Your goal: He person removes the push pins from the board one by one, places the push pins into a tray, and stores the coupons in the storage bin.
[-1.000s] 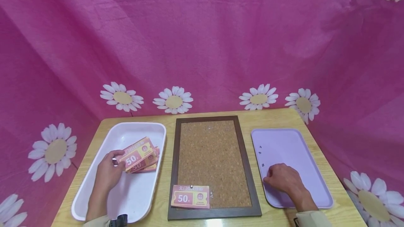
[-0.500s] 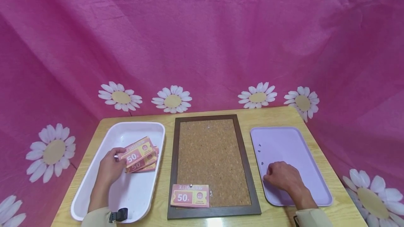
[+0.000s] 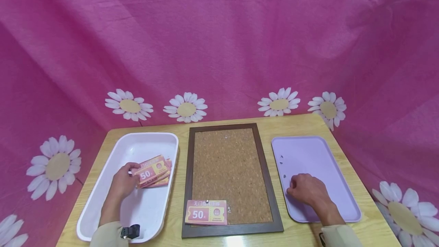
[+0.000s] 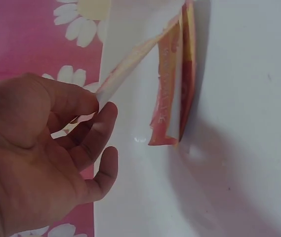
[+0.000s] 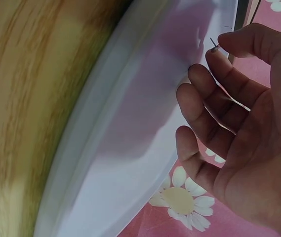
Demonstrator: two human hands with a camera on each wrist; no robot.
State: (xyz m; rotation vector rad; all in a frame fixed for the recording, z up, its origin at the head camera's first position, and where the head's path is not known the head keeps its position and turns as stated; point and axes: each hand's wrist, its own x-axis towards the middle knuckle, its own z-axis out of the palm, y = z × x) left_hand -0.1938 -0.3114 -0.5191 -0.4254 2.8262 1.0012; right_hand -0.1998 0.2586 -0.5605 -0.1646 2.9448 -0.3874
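Observation:
In the head view my left hand (image 3: 123,182) is over the white tray (image 3: 135,218), pinching the left end of a pink and yellow coupon (image 3: 151,170) marked 50. More coupons (image 4: 166,98) lie beneath it; the left wrist view shows the pinched one bent up from them. My right hand (image 3: 308,190) is above the near left part of the purple tray (image 3: 326,163). Between its thumb and index fingertip it pinches a small pushpin (image 5: 215,46), its thin point sticking out. Several small dark pins (image 3: 284,176) lie along that tray's left side.
Between the trays lies a cork board (image 3: 229,170) with a dark frame. Another coupon (image 3: 205,214) is fastened at its near left corner by a pin. A pink flowered cloth (image 3: 219,48) hangs behind the wooden table (image 3: 291,123).
My left hand has shifted slightly to the right with the coupon, whose far end has dropped a little. The right hand keeps nearly the same place, and the head view has drifted slightly.

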